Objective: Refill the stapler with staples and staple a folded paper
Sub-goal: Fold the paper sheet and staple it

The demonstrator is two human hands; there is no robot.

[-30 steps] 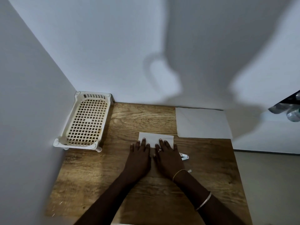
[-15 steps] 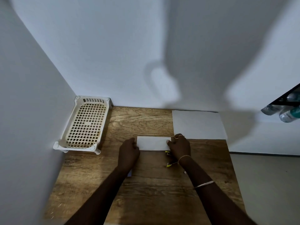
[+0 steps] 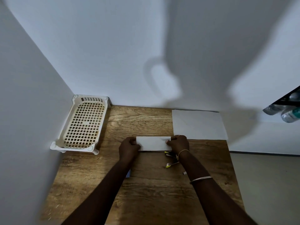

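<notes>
A white paper folded into a narrow strip lies on the wooden table. My left hand grips its left end and my right hand pinches its right end. Just below the strip, beside my right wrist, lies a small stapler with yellow tips, opened out; part of it is hidden by my wrist. A small metal piece lies near my right forearm. A bluish object peeks out from under my left forearm.
A cream plastic lattice basket stands in the back left corner against the walls. A flat white sheet lies at the table's back right. Bottles on a dark shelf show at the right edge.
My hands went from pressing flat on the paper's middle to gripping its two ends. The paper is now a narrower strip, and the stapler shows below it.
</notes>
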